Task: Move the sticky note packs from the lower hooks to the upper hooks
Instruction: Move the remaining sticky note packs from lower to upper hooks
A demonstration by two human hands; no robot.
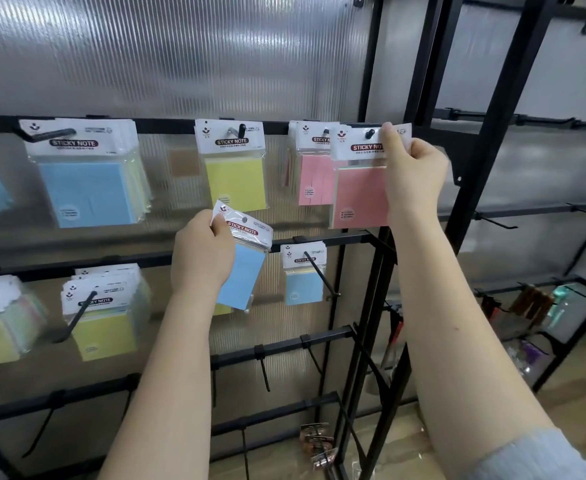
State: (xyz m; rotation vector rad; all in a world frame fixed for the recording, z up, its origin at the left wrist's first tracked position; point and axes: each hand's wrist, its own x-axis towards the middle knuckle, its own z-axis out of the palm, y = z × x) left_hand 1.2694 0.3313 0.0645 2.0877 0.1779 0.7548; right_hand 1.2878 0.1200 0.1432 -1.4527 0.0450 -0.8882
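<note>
Pinching the white header card of a pink pack (pixel 361 188) at its right edge, the right hand (pixel 414 178) holds it up at the upper right hook (pixel 370 134), whose black tip shows through the card's hole, so the pack looks threaded on or very nearly so; gripping by the card rather than the pad keeps the hole clear and the pack hanging square. Just behind it to the left another pink pack (pixel 310 174) already hangs on the same rail (pixel 167 126). The left hand (pixel 203 252) pinches a blue pack (pixel 241 268) by the top left corner of its card, thumb in front and fingers curled behind, holding it free and tilted in front of the rack, below the yellow pack (pixel 234 174) on the middle upper hook (likely the next to go up). Lower hooks are not yet cleared: a small blue pack (pixel 303 275) hangs on the lower right hook, and thick stacks (pixel 101 306) sit on the lower left ones. Farther left on the upper rail hangs a stack fronted by a large blue pack (pixel 87 188). My guess is the job is partway through.
</note>
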